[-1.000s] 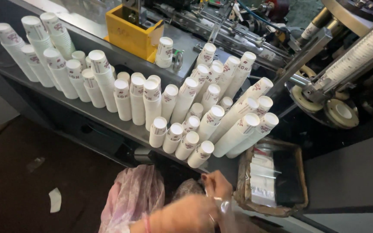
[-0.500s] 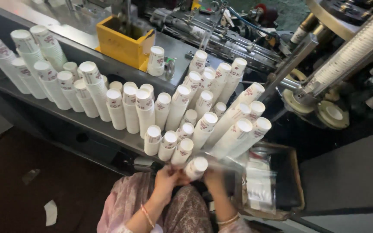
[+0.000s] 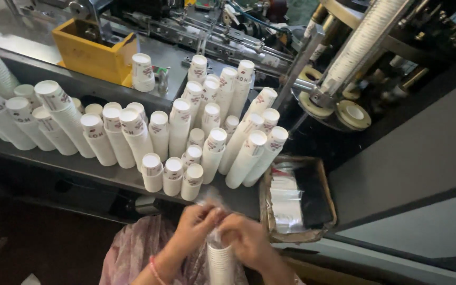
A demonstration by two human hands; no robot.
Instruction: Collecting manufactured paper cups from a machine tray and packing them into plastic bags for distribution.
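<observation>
Both hands, left [image 3: 199, 224] and right [image 3: 246, 237], pinch a clear bag [image 3: 213, 203] over 1 cup stack [image 3: 221, 264] standing between them (more stacks [image 3: 186, 137] crowd the shelf [image 3: 101, 171] just beyond).

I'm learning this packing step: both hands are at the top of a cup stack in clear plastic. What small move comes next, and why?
Probably twist the clear plastic shut above the cup stack. The left hand and right hand both pinch the loose film at the top, and the stack already sits inside it.
</observation>
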